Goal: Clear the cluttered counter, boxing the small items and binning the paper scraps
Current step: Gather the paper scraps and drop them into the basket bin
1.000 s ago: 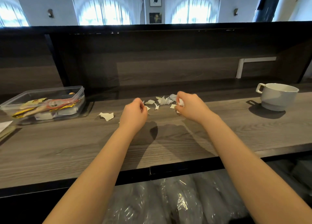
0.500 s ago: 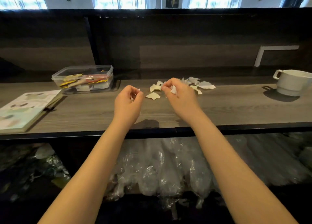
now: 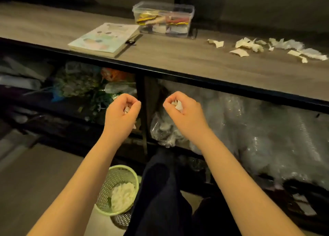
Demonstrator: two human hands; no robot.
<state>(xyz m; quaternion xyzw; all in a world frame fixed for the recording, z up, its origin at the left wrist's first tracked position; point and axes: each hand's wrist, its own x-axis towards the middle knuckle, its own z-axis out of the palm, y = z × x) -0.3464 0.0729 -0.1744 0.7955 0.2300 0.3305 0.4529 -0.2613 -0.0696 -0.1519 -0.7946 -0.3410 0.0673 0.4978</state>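
My left hand (image 3: 122, 112) is a fist closed on white paper scraps, held in front of the counter edge and below it. My right hand (image 3: 181, 109) sits beside it, also closed on white scraps that peek out between the fingers. A light green mesh bin (image 3: 106, 191) stands on the floor below my left forearm, with crumpled white paper inside. Several torn paper scraps (image 3: 249, 46) still lie on the wooden counter (image 3: 178, 58) at the right. A clear plastic box (image 3: 162, 19) holding small colourful items stands at the back of the counter.
A thin book (image 3: 105, 38) lies left of the box. Under the counter, shelves hold clear plastic bags (image 3: 249, 122) and greenish bundles (image 3: 76, 81). My dark trouser leg (image 3: 160, 191) is right of the bin.
Both hands left the counter with scraps and dropped below its edge. My view swung down and left, bringing the bin on the floor into sight.
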